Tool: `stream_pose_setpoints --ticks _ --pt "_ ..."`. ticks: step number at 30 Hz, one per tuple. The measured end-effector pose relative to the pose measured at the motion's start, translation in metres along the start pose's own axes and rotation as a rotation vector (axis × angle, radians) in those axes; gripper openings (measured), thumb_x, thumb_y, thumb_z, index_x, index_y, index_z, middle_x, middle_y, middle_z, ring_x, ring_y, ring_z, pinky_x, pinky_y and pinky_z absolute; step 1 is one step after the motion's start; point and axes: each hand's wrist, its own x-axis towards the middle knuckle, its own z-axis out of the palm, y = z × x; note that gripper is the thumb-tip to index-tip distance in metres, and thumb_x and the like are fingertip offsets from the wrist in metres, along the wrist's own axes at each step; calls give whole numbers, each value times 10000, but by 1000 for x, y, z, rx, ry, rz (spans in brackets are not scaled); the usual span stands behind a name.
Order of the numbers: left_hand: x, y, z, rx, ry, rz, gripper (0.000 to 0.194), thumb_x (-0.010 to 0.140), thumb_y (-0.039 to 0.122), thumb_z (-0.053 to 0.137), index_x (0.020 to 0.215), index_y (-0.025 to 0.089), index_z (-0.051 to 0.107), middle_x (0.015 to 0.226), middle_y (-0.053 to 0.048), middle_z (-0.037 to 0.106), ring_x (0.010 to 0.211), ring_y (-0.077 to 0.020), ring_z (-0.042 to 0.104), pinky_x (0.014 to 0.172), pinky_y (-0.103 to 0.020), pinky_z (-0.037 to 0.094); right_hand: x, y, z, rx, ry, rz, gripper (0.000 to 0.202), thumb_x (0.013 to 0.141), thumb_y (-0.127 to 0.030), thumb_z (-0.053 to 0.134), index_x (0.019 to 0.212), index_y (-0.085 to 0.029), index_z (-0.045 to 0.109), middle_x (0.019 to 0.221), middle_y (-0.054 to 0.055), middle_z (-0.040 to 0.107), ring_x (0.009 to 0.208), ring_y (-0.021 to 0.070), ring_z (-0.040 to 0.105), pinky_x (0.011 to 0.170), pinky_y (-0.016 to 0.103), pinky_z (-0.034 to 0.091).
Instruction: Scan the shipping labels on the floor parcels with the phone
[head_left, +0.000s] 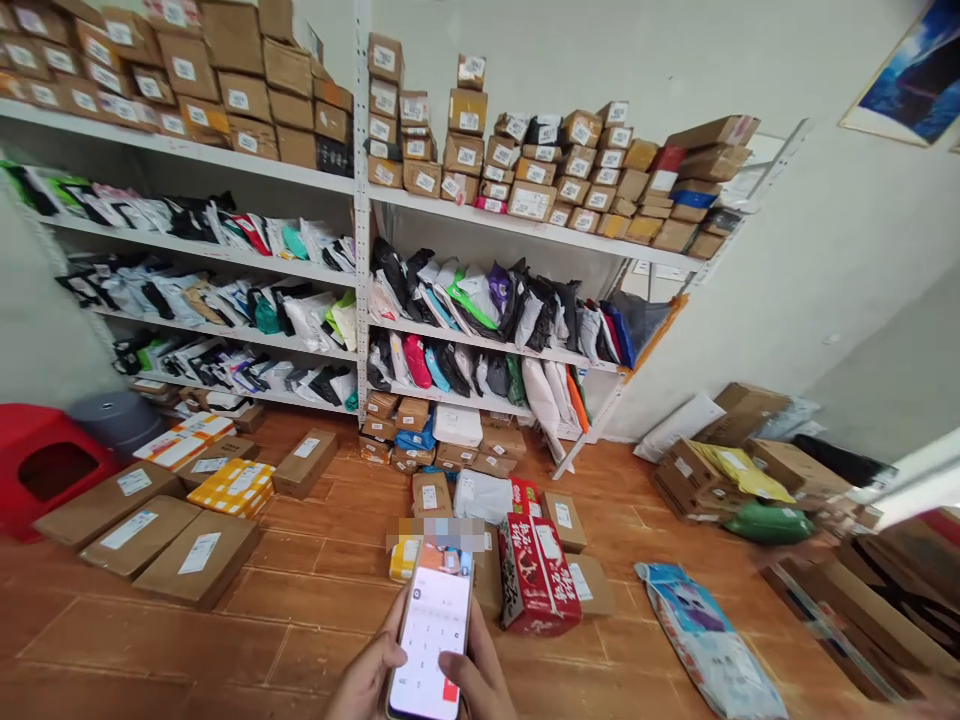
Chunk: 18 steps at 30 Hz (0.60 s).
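A phone (pixel 429 640) with a lit screen is held upright at the bottom centre, showing a number keypad and a red key. My left hand (pixel 371 665) is closed round its left edge, thumb at the side of the screen. On the right edge, my right hand (pixel 480 670) also grips the phone, its thumb over the lower right of the keypad. Just beyond the phone, a red printed carton (pixel 536 580) stands on the wooden floor beside brown boxes and a white parcel (pixel 482 497).
White shelves (pixel 300 265) along the wall hold many boxes and bagged parcels. Labelled cartons (pixel 199 555) lie at left, near a red stool (pixel 45 465). A blue-and-white bag (pixel 712 640) lies at right, with more boxes (pixel 862 600) beyond it.
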Motion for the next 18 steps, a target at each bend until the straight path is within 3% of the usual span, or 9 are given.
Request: stream_pose_setpoints --ticks 3,7,10,14,18 --pt "4 2 -6 -10 25 29 896 718 176 476 1505 280 62 1265 -97 610 982 -279 646 686 -320 539 7 4 -2 52 54 32 560 558 -372 797 1092 -266 670 1176 53 704 1164 337 587 946 445 484" --pt "-1 14 0 35 61 -50 894 762 246 466 1499 299 -38 1300 -136 577 850 -315 678 534 -365 551 13 2 5 29 52 2 544 593 -429 781 1093 -239 681 1188 68 699 1125 332 610 916 437 505" --pt "-5 22 10 51 114 -68 904 792 266 475 1486 326 -101 1333 -131 550 822 -307 684 518 -380 564 12 -6 15 -14 58 -33 536 603 -441 773 1090 -236 679 1144 58 718 1093 296 624 933 401 491" --pt "-5 26 18 54 142 -74 901 791 250 468 1494 267 -96 1281 -155 585 804 -302 682 499 -365 563 14 -14 27 -40 117 -25 478 616 -414 728 1051 -223 680 1060 57 742 987 282 654 860 392 509" --pt "-5 25 21 91 153 -78 892 781 241 477 1501 261 -49 1272 -151 587 834 -306 677 491 -358 565 24 -21 25 -106 138 -57 366 608 -327 662 952 -203 686 883 38 755 781 232 648 735 345 495"
